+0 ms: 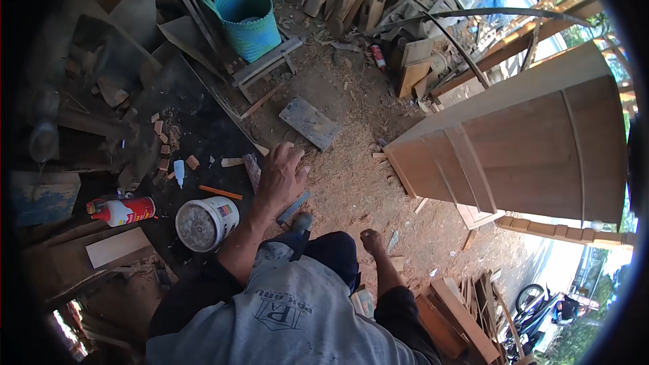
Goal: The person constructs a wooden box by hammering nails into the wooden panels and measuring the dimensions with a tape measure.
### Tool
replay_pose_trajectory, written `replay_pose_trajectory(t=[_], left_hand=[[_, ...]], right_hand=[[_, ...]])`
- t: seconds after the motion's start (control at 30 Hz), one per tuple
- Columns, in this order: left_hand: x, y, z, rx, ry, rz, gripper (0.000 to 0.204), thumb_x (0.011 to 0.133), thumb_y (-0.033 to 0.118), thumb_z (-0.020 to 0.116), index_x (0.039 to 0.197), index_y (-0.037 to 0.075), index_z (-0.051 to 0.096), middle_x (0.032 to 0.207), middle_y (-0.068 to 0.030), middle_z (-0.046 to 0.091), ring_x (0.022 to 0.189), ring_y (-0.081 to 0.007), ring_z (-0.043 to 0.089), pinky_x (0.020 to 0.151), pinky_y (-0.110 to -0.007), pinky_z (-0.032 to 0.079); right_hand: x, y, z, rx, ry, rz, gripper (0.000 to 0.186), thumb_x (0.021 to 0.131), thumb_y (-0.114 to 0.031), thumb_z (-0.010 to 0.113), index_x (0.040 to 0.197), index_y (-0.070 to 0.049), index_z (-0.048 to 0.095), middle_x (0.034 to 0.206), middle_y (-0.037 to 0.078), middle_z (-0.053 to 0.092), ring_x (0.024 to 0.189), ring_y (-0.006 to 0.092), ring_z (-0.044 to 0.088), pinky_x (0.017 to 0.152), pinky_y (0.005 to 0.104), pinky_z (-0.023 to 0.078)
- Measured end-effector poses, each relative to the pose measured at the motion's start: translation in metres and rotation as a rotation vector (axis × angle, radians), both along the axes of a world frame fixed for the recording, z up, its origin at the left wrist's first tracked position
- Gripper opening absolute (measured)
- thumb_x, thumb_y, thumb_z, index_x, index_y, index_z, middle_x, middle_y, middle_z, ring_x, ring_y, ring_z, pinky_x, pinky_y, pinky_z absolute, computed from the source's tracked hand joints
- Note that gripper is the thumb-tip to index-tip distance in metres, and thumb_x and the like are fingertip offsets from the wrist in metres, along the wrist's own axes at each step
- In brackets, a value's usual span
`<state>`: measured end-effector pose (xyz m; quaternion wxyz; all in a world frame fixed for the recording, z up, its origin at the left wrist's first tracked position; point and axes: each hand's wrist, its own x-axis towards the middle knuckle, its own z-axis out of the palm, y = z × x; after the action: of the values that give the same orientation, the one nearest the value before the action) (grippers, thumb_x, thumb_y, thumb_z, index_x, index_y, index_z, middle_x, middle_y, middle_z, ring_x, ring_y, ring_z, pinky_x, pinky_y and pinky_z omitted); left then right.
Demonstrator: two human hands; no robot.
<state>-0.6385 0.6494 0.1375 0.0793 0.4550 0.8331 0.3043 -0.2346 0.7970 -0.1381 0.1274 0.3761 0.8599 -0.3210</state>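
Note:
My left hand (280, 172) is raised at the edge of the dark workbench (203, 118), fingers bent and thumb apart, with nothing visible in it. Just beyond its wrist, a short wood offcut (252, 170) lies on the bench. Nearby are a white bucket (228, 213) with a stained lid, an orange stick (220, 192) and a small white bottle (179, 172). My right hand (370, 240) hangs low beside my knee, fingers curled closed, touching nothing that shows.
A large wooden cabinet (527, 149) stands at the right. On the littered floor ahead lies a grey board (309, 123). A turquoise basket (249, 37) sits on a slatted chair (267, 61). Scrap wood (453, 318) is piled at the lower right; a red-and-white bottle (132, 211) lies at left.

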Motion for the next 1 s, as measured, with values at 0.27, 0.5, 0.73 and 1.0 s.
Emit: replay_pose_trajectory(t=[0.27, 0.5, 0.73, 1.0], left_hand=[[-0.148, 0.057, -0.019, -0.158, 0.233, 0.628, 0.038, 0.083, 0.023, 0.07, 0.113, 0.001, 0.064, 0.128, -0.0221, 0.05, 0.122, -0.0392, 0.046, 0.103, -0.045, 0.039], [-0.275, 0.032, -0.073, -0.507, 0.33, 0.947, 0.045, 0.085, 0.023, 0.068, 0.126, 0.006, 0.058, 0.133, -0.0225, 0.047, 0.127, -0.0397, 0.043, 0.106, -0.047, 0.036], [-0.294, 0.008, -0.128, -0.767, 0.523, 0.816, 0.048, 0.085, 0.015, 0.068, 0.131, 0.009, 0.056, 0.132, -0.0221, 0.045, 0.123, -0.0387, 0.044, 0.106, -0.045, 0.033], [-0.3, 0.023, -0.122, -0.89, 0.42, 0.917, 0.043, 0.089, 0.011, 0.062, 0.131, 0.014, 0.057, 0.135, -0.0177, 0.034, 0.131, -0.0342, 0.035, 0.111, -0.043, 0.027]], right_hand=[[-0.288, 0.181, -0.054, -0.088, -0.017, 0.188, 0.031, 0.087, -0.035, 0.058, 0.103, -0.01, 0.069, 0.095, 0.02, 0.07, 0.091, 0.0372, 0.067, 0.08, 0.0452, 0.053], [-0.469, 0.231, -0.198, -0.333, -0.014, 0.376, 0.032, 0.086, -0.034, 0.06, 0.104, -0.009, 0.067, 0.097, 0.022, 0.068, 0.095, 0.0399, 0.065, 0.084, 0.0467, 0.052], [-0.565, 0.292, -0.328, -0.256, -0.216, 0.157, 0.066, 0.084, -0.037, 0.068, 0.138, -0.007, 0.045, 0.146, 0.02, 0.042, 0.13, 0.0398, 0.045, 0.106, 0.0484, 0.04], [-0.611, 0.348, -0.418, -0.327, -0.33, 0.331, 0.048, 0.082, -0.033, 0.073, 0.119, -0.008, 0.056, 0.121, 0.02, 0.06, 0.112, 0.0384, 0.058, 0.092, 0.0487, 0.048]])
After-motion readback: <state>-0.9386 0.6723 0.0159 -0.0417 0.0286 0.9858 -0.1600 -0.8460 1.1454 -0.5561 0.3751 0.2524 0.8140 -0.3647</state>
